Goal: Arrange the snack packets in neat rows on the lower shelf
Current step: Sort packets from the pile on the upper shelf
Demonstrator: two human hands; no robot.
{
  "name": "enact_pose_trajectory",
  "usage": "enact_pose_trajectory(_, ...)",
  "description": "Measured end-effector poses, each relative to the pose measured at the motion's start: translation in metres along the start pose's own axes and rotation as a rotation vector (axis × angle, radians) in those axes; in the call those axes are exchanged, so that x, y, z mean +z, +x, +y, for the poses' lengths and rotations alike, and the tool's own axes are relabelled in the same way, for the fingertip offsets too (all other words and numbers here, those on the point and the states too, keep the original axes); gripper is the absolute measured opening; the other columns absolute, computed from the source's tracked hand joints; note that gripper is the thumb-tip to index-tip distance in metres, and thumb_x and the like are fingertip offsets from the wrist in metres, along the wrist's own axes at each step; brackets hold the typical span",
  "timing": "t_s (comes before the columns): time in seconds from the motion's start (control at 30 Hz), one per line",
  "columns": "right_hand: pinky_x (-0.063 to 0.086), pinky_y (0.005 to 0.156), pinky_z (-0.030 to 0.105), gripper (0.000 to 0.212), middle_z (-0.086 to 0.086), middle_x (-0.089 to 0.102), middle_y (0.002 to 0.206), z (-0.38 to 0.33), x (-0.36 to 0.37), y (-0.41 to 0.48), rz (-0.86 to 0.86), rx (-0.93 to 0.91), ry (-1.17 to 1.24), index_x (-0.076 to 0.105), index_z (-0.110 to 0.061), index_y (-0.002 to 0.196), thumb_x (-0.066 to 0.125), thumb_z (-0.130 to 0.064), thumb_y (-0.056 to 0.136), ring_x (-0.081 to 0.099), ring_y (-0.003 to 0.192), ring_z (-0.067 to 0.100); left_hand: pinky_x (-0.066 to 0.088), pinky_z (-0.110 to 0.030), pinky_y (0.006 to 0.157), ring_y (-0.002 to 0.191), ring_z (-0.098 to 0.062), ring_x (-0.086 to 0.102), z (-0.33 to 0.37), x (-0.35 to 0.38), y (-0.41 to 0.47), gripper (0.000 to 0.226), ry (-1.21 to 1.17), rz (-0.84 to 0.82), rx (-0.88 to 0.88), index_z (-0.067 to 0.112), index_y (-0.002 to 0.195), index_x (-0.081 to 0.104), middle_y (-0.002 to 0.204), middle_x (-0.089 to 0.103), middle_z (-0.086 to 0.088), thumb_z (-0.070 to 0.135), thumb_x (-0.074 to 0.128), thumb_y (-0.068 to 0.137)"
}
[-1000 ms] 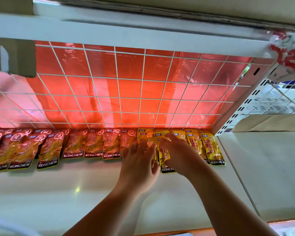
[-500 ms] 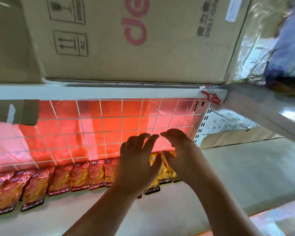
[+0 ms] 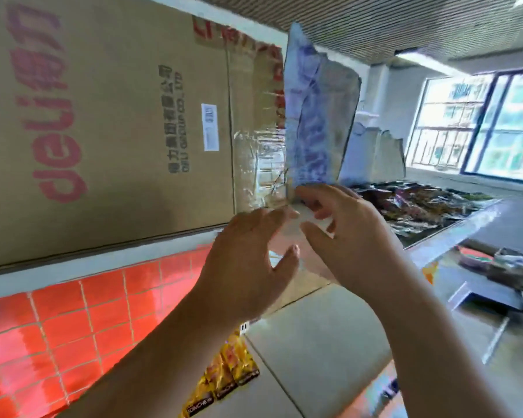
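A white lower shelf (image 3: 308, 351) runs across the bottom of the view, tilted by the camera's angle. At its near edge lies a short overlapping row of snack packets (image 3: 224, 384): glossy yellow pouches with red print and a dark band along the bottom carrying pale lettering, pressed side by side against the foot of the back panel. That back panel (image 3: 58, 327) is shiny orange-red behind a white wire grid.

Above the packets and well clear of them, both hands are raised in mid-air. The left hand (image 3: 248, 260) has its fingers loosely spread and holds nothing. The right hand (image 3: 354, 236) is just beside it, fingers relaxed and slightly bent, with nothing in its grasp. Its fingertips (image 3: 304, 193) reach the lower edge of a blue and silver foil bag (image 3: 317, 116); whether they touch it cannot be told.

Behind the hands a large cardboard box (image 3: 103, 116) with red lettering and a barcode label stands on the shelf above. Further right, a heap of dark packets (image 3: 420, 206) fills another level. A barred window (image 3: 480, 122) lights the far wall under a slatted ceiling (image 3: 375, 22).
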State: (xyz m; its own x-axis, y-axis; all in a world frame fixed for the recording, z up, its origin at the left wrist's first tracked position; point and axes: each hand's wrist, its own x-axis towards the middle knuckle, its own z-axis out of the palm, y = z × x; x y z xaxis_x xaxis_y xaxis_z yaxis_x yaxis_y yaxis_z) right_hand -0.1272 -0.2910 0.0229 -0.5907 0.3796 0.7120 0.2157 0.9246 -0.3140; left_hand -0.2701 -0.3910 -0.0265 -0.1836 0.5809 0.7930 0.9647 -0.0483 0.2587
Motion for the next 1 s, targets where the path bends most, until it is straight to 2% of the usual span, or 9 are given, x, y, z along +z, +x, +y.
enact_pose_trajectory(0.1,0.049,0.098,0.026,0.049,-0.015,0.067,0.122,0.051,-0.026,0.008,-0.036,0.072,-0.054,0.062,-0.036,0.130,0.072,-0.021,0.084,0.062,0.108,0.005,0.044,-0.026,0.099,0.102,-0.001,0.056,0.010,0.033,0.021,0.046,-0.110,-0.053,-0.055,0.033,0.126,0.067,0.113,0.067,0.015,0.049,0.051,0.086)
enact_pose_trajectory(0.23,0.055,0.079,0.038,0.037,-0.012,0.069,0.089,0.146,-0.056,0.017,-0.084,0.226,-0.109,0.061,-0.044,0.110,0.075,-0.034,0.077,0.064,0.083,0.017,0.049,-0.028,0.091,0.098,0.004,0.057,0.020,0.086,0.060,0.042,-0.187,-0.254,-0.167,0.044,0.121,0.065,0.109,0.065,0.021,0.052,0.056,0.081)
enact_pose_trajectory(0.3,0.056,0.082,0.044,0.035,-0.006,0.069,0.098,0.189,-0.065,0.025,-0.198,0.330,-0.164,0.066,-0.037,0.107,0.077,-0.043,0.074,0.066,0.089,0.023,0.048,-0.025,0.084,0.100,0.004,0.058,0.023,0.112,0.085,0.041,-0.126,-0.351,-0.198,0.045,0.124,0.064,0.111,0.065,0.022,0.053,0.059,0.084)
enact_pose_trajectory(0.37,0.056,0.083,0.042,0.041,-0.003,0.069,0.104,0.223,-0.071,0.032,-0.350,0.382,-0.226,0.067,-0.035,0.110,0.081,-0.044,0.073,0.067,0.093,0.021,0.048,-0.022,0.082,0.101,0.003,0.059,0.025,0.140,0.112,0.037,-0.063,-0.401,-0.218,0.045,0.126,0.063,0.114,0.065,0.021,0.048,0.067,0.089)
enact_pose_trajectory(0.43,0.055,0.067,0.037,0.040,-0.006,0.064,0.086,0.243,-0.072,0.037,-0.404,0.387,-0.226,0.064,-0.037,0.101,0.082,-0.048,0.067,0.063,0.075,0.017,0.050,-0.025,0.086,0.103,-0.001,0.060,0.027,0.162,0.135,0.041,0.042,-0.466,-0.193,0.042,0.129,0.063,0.118,0.065,0.019,0.047,0.069,0.089)
enact_pose_trajectory(0.57,0.038,0.056,0.024,0.034,-0.014,0.054,0.077,0.265,-0.073,0.042,-0.380,0.174,-0.270,0.065,-0.036,0.096,0.074,-0.052,0.067,0.052,0.072,0.005,0.052,-0.029,0.086,0.101,-0.007,0.061,0.028,0.194,0.171,0.050,0.257,-0.631,-0.131,0.039,0.135,0.061,0.120,0.065,0.015,0.062,0.062,0.091)
enact_pose_trajectory(0.7,0.047,0.061,0.027,0.028,-0.013,0.057,0.079,0.277,-0.069,0.041,-0.325,0.011,-0.271,0.065,-0.030,0.086,0.053,-0.051,0.071,0.053,0.069,0.009,0.053,-0.037,0.083,0.097,-0.009,0.058,0.018,0.204,0.177,0.048,0.405,-0.607,0.044,0.037,0.115,0.069,0.106,0.066,0.014,0.070,0.041,0.094)
enact_pose_trajectory(0.8,0.035,0.045,0.028,0.021,-0.006,0.042,0.053,0.284,-0.061,0.043,-0.147,-0.021,-0.214,0.050,-0.020,0.060,0.043,-0.037,0.071,0.040,0.049,0.011,0.048,-0.038,0.074,0.083,-0.011,0.048,0.017,0.200,0.173,0.034,0.382,-0.480,0.154,0.030,0.088,0.066,0.089,0.059,0.013,0.053,0.043,0.098)
enact_pose_trajectory(1.0,0.039,0.051,0.015,0.018,-0.009,0.056,0.063,0.279,-0.064,0.058,-0.018,0.048,0.172,0.055,-0.022,0.069,0.053,-0.029,0.086,0.053,0.060,0.008,0.047,-0.040,0.071,0.081,-0.009,0.052,0.022,0.176,0.166,0.020,0.287,-0.274,0.009,0.032,0.088,0.057,0.084,0.058,0.014,0.036,0.043,0.102)
